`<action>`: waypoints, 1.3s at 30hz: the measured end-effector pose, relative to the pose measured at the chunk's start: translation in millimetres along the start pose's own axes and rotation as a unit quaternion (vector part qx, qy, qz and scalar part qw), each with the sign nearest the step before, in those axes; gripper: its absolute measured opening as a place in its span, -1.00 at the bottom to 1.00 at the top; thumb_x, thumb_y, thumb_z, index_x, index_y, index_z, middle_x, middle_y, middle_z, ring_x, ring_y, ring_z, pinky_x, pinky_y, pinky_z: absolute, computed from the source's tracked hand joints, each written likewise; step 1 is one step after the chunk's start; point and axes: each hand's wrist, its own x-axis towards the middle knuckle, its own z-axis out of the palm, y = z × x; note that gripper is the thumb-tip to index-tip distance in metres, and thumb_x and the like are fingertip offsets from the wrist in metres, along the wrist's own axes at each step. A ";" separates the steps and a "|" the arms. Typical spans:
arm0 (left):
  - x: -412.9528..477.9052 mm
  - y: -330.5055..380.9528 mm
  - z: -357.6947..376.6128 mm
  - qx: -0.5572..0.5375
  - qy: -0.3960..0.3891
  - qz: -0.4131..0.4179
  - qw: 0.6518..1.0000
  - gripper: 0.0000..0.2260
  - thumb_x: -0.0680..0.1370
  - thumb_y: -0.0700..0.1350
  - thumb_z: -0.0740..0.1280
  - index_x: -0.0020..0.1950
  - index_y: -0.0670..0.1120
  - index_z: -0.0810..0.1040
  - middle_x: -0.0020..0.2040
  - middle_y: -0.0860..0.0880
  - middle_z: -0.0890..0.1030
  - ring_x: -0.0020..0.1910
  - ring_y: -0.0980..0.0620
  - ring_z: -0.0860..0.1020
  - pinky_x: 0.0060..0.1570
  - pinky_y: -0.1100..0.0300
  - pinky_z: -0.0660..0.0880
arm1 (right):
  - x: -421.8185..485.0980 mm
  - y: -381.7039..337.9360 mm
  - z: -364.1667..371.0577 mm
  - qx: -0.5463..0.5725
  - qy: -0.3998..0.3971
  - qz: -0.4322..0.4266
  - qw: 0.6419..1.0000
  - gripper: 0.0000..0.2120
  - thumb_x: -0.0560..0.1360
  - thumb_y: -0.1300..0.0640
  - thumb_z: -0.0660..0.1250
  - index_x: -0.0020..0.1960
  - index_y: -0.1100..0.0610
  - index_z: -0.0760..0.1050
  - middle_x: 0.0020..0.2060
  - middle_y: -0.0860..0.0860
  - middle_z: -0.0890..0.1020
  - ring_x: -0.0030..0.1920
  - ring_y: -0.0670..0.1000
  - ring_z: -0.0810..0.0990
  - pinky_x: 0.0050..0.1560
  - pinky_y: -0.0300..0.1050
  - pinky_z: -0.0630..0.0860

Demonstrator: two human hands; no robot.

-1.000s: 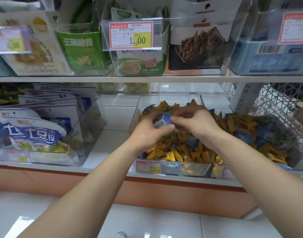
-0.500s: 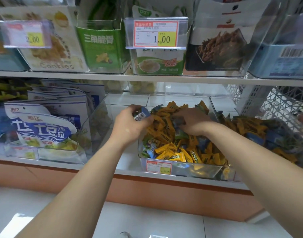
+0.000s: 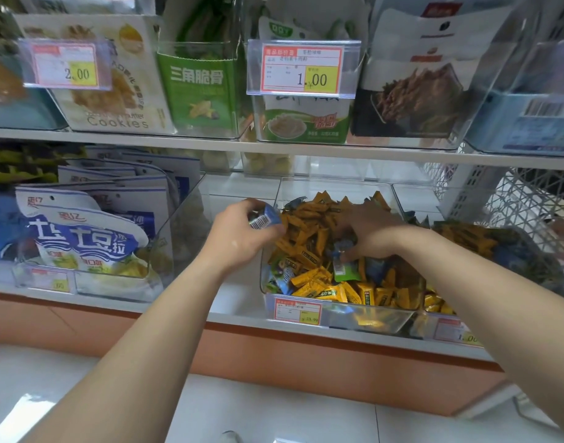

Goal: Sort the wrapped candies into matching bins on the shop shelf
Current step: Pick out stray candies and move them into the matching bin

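A clear plastic bin (image 3: 341, 310) on the lower shelf holds a heap of wrapped candies (image 3: 309, 238), mostly orange and yellow, with a few blue and green ones mixed in. My left hand (image 3: 242, 235) hovers at the bin's left edge and grips blue wrapped candies (image 3: 264, 218) with a barcode showing. My right hand (image 3: 370, 233) reaches down into the heap, fingertips pinching a green wrapped candy (image 3: 344, 268) beside a blue one. A second clear bin (image 3: 446, 327) of similar candies stands to the right.
To the left, a clear bin (image 3: 165, 251) holds blue and white snack bags. Bare white shelf (image 3: 239, 295) lies between it and the candy bin. A white mesh basket (image 3: 530, 199) stands at the right. The upper shelf carries snack bins with price tags (image 3: 301, 68).
My left hand drew back left from my right hand to the bin's edge, keeping the blue candies. My right hand dropped into the heap and took hold of a green candy.
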 end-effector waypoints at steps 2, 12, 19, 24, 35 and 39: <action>-0.8 -1.3 0.1 -0.001 0.004 0.001 1.000 -0.67 0.46 0.07 0.49 0.17 -0.02 0.60 0.06 0.07 0.64 0.09 0.08 0.57 0.00 0.20 0.41 | -0.4 0.0 4.3 0.021 -0.015 -0.006 1.000 -0.43 0.35 -0.19 0.55 0.30 -0.05 0.52 0.18 -0.06 0.56 0.09 -0.01 0.50 -0.09 -0.17 0.41; -0.8 -4.1 1.5 -0.001 -0.004 0.000 1.000 -0.62 0.45 0.08 0.49 0.21 -0.03 0.59 0.09 0.06 0.63 0.10 0.06 0.56 0.00 0.19 0.41 | -30.0 8.5 0.5 0.186 0.025 -0.042 0.981 -0.76 0.43 -0.10 0.52 0.00 -0.13 0.51 0.00 -0.13 0.54 -0.02 -0.10 0.52 -0.11 -0.28 0.43; -1.3 -0.5 -2.4 -0.007 -0.015 0.000 1.000 -0.60 0.46 0.07 0.50 0.23 -0.05 0.58 0.08 0.09 0.60 0.11 0.09 0.54 0.01 0.19 0.39 | -34.8 -8.4 23.3 0.160 -0.029 -0.051 0.985 -0.58 0.47 -0.01 0.51 0.26 -0.11 0.44 0.10 -0.06 0.54 0.06 -0.01 0.53 0.04 -0.12 0.51; -7.0 0.4 -7.6 -0.020 -0.002 -0.027 0.999 -0.60 0.47 0.05 0.49 0.23 -0.10 0.59 0.11 0.00 0.64 0.09 0.02 0.57 0.01 0.16 0.44 | -35.6 -11.9 22.4 0.143 -0.087 -0.044 0.985 -0.66 0.42 -0.03 0.55 0.14 -0.06 0.53 0.10 0.04 0.58 0.05 0.07 0.56 0.04 -0.03 0.51; -61.1 -7.3 -10.9 -0.127 0.024 -0.123 0.984 -0.75 0.45 -0.03 0.53 0.08 -0.01 0.62 -0.09 0.03 0.68 -0.04 -0.02 0.64 0.02 0.05 0.55 | -30.2 -56.6 1.3 0.313 0.046 -0.115 0.942 -0.75 0.43 0.09 0.48 0.00 -0.18 0.51 -0.02 -0.15 0.58 -0.09 -0.14 0.58 -0.24 -0.41 0.45; -65.1 -4.8 -6.3 -0.126 0.017 -0.124 0.984 -0.73 0.46 -0.05 0.53 0.10 -0.06 0.60 -0.10 0.01 0.66 -0.09 -0.02 0.63 0.02 -0.01 0.57 | -10.0 -85.0 14.0 0.267 0.040 -0.109 0.957 -0.70 0.37 -0.07 0.57 -0.03 -0.02 0.52 -0.09 -0.09 0.57 -0.17 -0.13 0.49 -0.27 -0.29 0.39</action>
